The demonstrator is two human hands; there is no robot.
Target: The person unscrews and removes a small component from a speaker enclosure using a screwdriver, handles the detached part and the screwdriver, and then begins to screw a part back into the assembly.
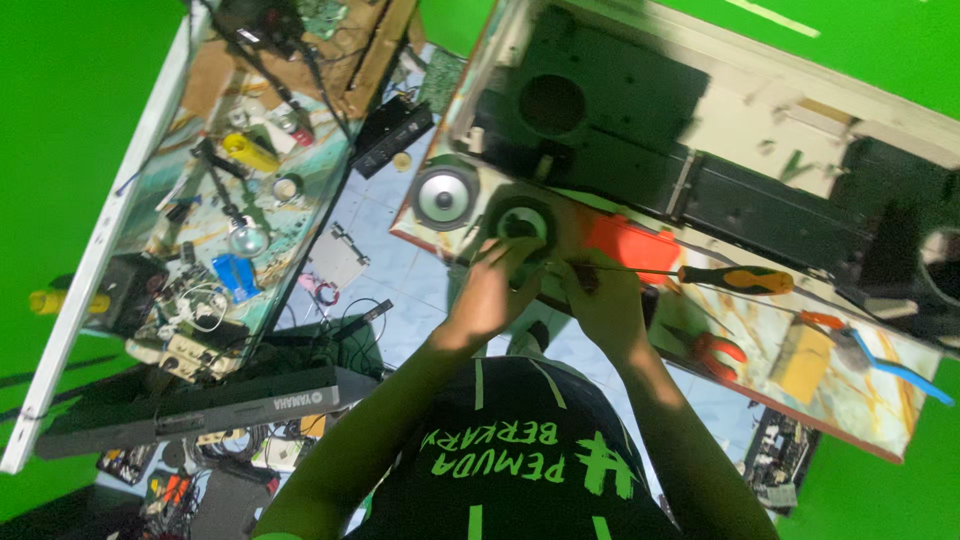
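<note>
Two speaker drivers sit on the marbled bench [850, 385] — a silver-coned one [445, 197] lying free, and a dark one [522, 222] at the bench edge. The left hand [492, 290] curls over the dark driver's rim. The right hand [603, 295] pinches a screwdriver [735, 278] shaft; fingertips are hidden. Red pliers [715, 350] and one blue brush [900, 368] lie nearby.

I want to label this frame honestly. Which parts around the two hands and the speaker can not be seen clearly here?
- Head view: the lower part of the round speaker is covered by the left hand.
- The fingertips of the right hand blend into shadow, so its grip cannot be told.
- The screwdriver tip is hidden near the right hand.
- Small parts on the left board are too small and blurred.
</note>
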